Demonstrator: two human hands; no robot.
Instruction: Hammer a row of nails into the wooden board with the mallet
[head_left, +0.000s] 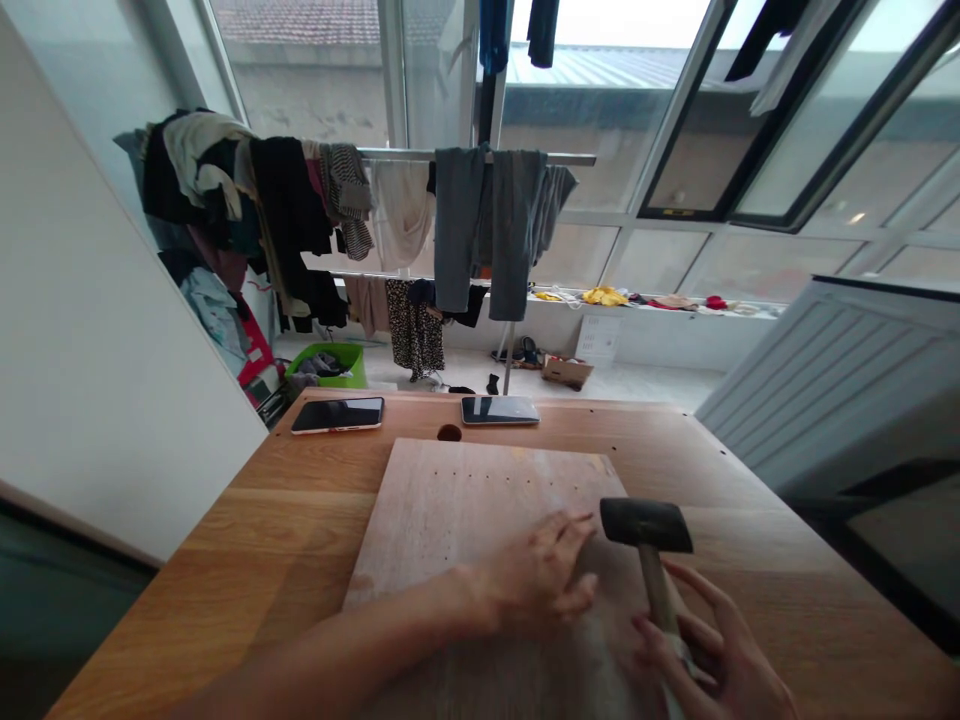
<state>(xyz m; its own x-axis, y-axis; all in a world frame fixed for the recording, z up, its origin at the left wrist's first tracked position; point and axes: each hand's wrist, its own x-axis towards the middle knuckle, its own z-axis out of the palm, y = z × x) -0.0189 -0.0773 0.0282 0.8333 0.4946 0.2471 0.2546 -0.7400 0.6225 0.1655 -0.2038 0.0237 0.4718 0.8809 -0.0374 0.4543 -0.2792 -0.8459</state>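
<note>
In the head view, my right hand [712, 640] is wrapped round the pale handle of a mallet [646, 525]. Its black head is raised above the right edge of a flat wooden board [420, 500]. My left hand [551, 572] lies over the board's right half, a little blurred, thumb and fingers apart, with nothing visible between them. A row of small dark holes or dots runs along the board's far side, and a few more mark its left part. My left forearm covers some of the near part of the board.
The board lies on a wooden table [247, 540]. Two phones [338, 415] [500, 410] rest at its far edge, near a round hole [449, 433]. Beyond stand a clothes rack [480, 156] hung with laundry and a green basket [352, 368]. A white panelled unit [847, 370] is at right.
</note>
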